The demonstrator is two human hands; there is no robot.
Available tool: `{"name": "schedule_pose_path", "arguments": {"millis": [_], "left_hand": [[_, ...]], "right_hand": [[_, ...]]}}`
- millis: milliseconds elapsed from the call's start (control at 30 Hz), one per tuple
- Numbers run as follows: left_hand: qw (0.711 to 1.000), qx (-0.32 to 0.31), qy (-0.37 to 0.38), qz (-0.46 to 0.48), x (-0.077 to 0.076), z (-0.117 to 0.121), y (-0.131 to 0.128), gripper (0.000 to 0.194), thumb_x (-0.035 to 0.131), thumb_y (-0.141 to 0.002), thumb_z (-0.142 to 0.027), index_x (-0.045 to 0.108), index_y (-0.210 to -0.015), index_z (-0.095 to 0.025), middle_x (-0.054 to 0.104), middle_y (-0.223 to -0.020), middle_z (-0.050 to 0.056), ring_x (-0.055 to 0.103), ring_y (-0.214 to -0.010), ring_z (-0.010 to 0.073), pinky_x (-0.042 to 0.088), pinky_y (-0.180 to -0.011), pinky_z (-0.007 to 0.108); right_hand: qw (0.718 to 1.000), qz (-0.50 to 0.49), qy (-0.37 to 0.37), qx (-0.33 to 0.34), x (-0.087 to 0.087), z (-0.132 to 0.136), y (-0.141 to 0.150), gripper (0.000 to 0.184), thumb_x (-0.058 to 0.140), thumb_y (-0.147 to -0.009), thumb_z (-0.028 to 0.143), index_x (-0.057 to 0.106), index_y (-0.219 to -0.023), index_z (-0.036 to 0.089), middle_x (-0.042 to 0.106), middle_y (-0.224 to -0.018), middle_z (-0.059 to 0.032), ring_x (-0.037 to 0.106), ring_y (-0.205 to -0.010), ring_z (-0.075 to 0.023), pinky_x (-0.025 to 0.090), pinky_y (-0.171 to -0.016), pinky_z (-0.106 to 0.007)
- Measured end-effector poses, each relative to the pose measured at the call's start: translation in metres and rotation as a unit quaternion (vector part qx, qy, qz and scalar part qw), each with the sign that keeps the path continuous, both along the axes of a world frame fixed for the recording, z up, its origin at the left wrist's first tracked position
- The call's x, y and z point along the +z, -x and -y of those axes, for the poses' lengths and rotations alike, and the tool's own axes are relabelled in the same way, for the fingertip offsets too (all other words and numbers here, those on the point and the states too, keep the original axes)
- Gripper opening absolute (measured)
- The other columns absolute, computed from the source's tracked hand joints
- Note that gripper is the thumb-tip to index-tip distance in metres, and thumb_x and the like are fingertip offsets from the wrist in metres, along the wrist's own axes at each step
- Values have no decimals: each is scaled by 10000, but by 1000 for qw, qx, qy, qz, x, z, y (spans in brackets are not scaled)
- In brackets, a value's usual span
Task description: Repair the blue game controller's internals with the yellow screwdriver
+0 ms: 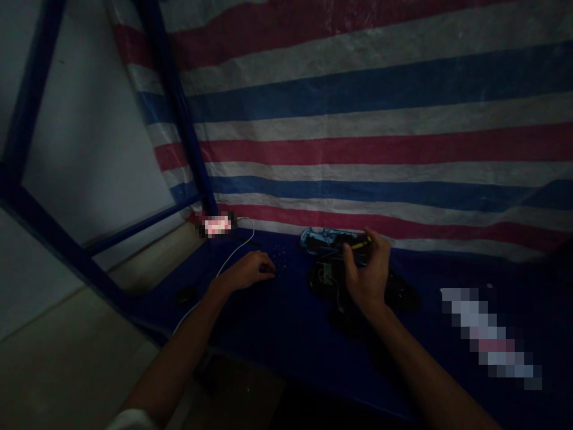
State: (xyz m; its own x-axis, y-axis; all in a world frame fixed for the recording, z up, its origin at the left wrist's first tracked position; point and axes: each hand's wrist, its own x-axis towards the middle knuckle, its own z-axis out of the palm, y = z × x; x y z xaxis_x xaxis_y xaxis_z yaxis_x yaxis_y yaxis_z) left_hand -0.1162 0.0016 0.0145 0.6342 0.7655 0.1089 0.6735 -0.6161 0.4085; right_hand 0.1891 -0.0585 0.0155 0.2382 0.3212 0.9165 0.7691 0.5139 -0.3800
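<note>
On my remote feed the light is poor, so I read the scene from left to right. A blue steel frame (176,107) stands at the far left against a red, white and blue striped tarpaulin (358,119) that fills the far side. Near the far edge of the dark blue tabletop (286,322), a pixelated object (217,225) trails a white cable (235,257), which passes beneath the left forearm (179,364). The left hand (246,270) lies on the tabletop with its fingers curled; I cannot tell whether that grip holds anything small. Just right of it is a patch of small dark dots (278,260). Further right, a blue patterned plastic casing (320,239) lies just beyond a dark circuit board with thin wires (326,276). The right hand (369,269) is clenched on a yellow-and-black tool (360,243), close over the casing. A dark object (403,292) sits just right of that hand, and a pixelated strip (487,334) lies well off to the near right.
</note>
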Motion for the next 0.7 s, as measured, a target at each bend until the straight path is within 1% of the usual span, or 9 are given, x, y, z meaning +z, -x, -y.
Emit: {"name": "schedule_pose_path", "arguments": {"millis": [133, 267, 433, 567, 700], "left_hand": [[1000, -10, -6, -11, -3, -1, 0, 103, 672, -932, -224, 755, -974, -181, 703, -968, 48, 632, -910, 184, 462, -835, 296], [1000, -18, -22, -10, -5, 0, 0, 129, 612, -984, -255, 716, -977, -181, 700, -1008, 54, 623, -972, 197, 467, -892, 321], [999, 0, -35, 3, -7, 3, 2, 128, 573, -1010, -267, 669, -1009, -183, 689, -1043, 57, 615, -1019, 210, 482, -933, 350], [999, 13, -24, 18, -4, 6, 1, 119, 550, -1013, -223, 658, -1044, -183, 699, -1047, 58, 644, -978, 203, 495, -904, 342], [1000, 15, -13, 24, -2, 7, 0, 114, 575, -1002, -224, 668, -1047, -177, 707, -1032, 59, 661, -944, 199, 498, -866, 322]], "right_hand": [[1000, -4, 3, 6, 0, 0, 1, 498, 666, -939, 317, 499, -1391, 192, 598, -1215, -113, 604, -1115, -250, 527, -964, -454], [1000, -3, 9, 6, 0, 2, 4, 487, 663, -942, 338, 498, -1380, 207, 604, -1207, -108, 608, -1106, -247, 524, -967, -460], [999, -15, 28, 17, 0, 3, 7, 477, 646, -949, 380, 501, -1366, 201, 604, -1213, -121, 605, -1127, -263, 524, -984, -492], [999, -16, 32, 20, 0, 2, 6, 483, 641, -951, 392, 499, -1370, 199, 601, -1200, -118, 601, -1112, -261, 525, -976, -485], [999, -12, 32, 10, -2, 1, 4, 484, 650, -946, 382, 502, -1370, 200, 599, -1219, -121, 595, -1130, -265, 518, -983, -480]]}}
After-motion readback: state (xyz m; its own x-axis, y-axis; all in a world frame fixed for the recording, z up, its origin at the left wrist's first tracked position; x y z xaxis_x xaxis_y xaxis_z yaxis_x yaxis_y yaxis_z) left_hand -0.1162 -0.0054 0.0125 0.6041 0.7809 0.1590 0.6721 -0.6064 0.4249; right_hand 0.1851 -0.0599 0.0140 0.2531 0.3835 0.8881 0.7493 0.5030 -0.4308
